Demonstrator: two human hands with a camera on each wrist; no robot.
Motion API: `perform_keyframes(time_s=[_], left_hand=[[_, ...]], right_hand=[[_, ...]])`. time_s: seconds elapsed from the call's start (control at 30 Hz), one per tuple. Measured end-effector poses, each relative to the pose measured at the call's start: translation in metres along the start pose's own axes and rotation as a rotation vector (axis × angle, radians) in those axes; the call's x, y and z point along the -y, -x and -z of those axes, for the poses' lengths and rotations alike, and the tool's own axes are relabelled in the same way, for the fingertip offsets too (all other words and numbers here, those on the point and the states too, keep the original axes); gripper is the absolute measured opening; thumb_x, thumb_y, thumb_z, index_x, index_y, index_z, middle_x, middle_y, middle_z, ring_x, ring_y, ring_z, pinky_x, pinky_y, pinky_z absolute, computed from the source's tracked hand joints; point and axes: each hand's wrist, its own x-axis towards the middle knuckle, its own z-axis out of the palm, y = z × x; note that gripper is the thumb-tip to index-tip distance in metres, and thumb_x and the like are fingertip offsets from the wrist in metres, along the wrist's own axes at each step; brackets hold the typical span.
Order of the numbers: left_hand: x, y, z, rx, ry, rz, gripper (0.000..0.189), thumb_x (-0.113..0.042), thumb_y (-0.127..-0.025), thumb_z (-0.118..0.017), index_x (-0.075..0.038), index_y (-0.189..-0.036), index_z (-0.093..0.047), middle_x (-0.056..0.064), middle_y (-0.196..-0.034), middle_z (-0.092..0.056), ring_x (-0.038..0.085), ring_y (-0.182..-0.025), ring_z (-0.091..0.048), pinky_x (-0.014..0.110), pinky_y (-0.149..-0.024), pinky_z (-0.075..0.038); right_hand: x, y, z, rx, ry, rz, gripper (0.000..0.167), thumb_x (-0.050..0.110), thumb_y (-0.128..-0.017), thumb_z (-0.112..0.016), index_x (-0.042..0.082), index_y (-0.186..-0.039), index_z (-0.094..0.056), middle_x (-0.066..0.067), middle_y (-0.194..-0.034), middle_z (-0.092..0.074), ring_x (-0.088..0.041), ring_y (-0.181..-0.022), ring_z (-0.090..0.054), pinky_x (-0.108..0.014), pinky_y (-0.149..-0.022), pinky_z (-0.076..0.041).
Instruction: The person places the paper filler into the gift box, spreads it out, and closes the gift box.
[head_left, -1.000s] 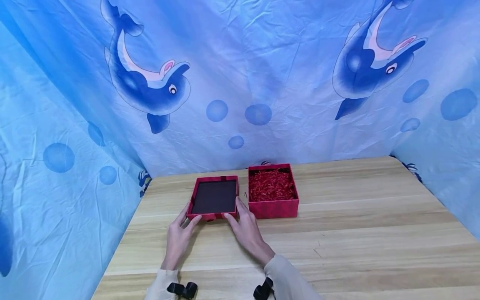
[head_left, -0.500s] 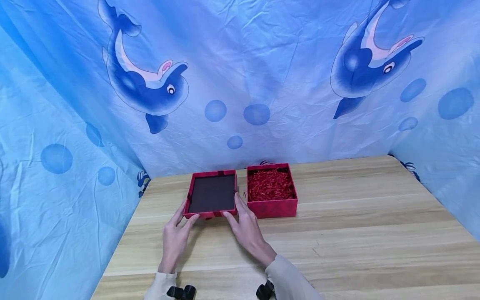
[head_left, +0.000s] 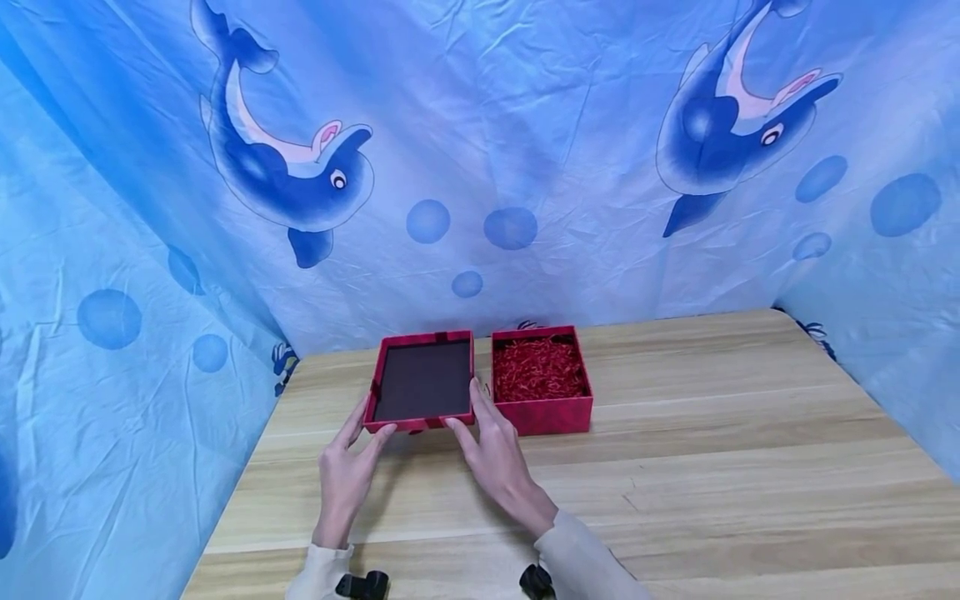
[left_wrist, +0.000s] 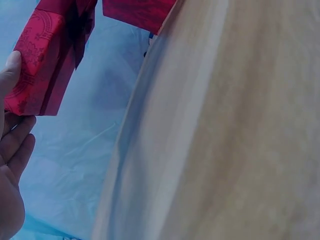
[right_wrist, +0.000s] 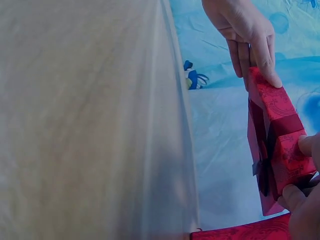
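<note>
Pinching the near corners of the red lid point(head_left: 423, 383): left hand point(head_left: 347, 473) and right hand point(head_left: 501, 468), fingers clamped on its rim, lower frame, left of centre. Lid tilts, dark inside facing the head camera, seemingly clear of the counter point(head_left: 720, 467). Step, as judged: two-handed lift. Next move calls for even grip, clearing the shred-filled box point(head_left: 546, 418) just right.

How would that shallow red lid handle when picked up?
The lid is probably stiff: held by its near corners, its edges look straight. It's likely light, being shallow and unfilled. Set down this way up, it might rock on the bow underneath.
</note>
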Motion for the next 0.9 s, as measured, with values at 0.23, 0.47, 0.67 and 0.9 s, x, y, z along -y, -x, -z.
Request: perform_keyframes(time_s=[0.23,0.47,0.67,0.9], left_hand=[[-0.007,-0.001,0.000,-0.029,-0.005,-0.035,0.066,-0.020,-0.090,-0.084,-0.013,-0.150,-0.057,0.013,-0.143,-0.060,0.040,-0.129,-0.059,0.061,-0.105,-0.045],[-0.013,-0.001,-0.007,-0.027,0.004,-0.051,0.067,-0.021,-0.088,-0.085,-0.012,-0.149,-0.058,0.012,-0.142,-0.061,0.038,-0.127,-0.061,0.059,-0.105,-0.046],[-0.020,0.000,-0.015,-0.017,0.025,-0.062,0.067,-0.020,-0.088,-0.086,-0.012,-0.148,-0.059,0.011,-0.141,-0.061,0.037,-0.127,-0.061,0.057,-0.104,-0.047],[-0.027,-0.002,-0.028,-0.033,0.040,-0.110,0.066,-0.019,-0.085,-0.088,-0.008,-0.145,-0.061,0.010,-0.138,-0.064,0.033,-0.124,-0.063,0.048,-0.104,-0.050]], right_hand=[[0.006,-0.001,0.008,-0.003,-0.004,0.023,0.068,0.026,-0.104,-0.067,-0.004,-0.157,-0.037,-0.018,-0.161,-0.036,-0.032,-0.146,-0.038,-0.043,-0.113,-0.039],[0.005,-0.004,0.019,-0.020,0.007,0.060,0.067,0.023,-0.103,-0.068,-0.006,-0.156,-0.038,-0.024,-0.158,-0.041,-0.034,-0.138,-0.049,-0.045,-0.109,-0.044],[-0.001,-0.007,0.029,-0.051,0.025,0.104,0.066,0.017,-0.100,-0.072,-0.010,-0.152,-0.042,-0.027,-0.154,-0.045,-0.036,-0.134,-0.053,-0.046,-0.106,-0.046],[-0.006,-0.008,0.042,-0.069,0.037,0.109,0.068,0.016,-0.097,-0.076,-0.011,-0.150,-0.044,-0.025,-0.154,-0.045,-0.037,-0.140,-0.046,-0.046,-0.107,-0.045]])
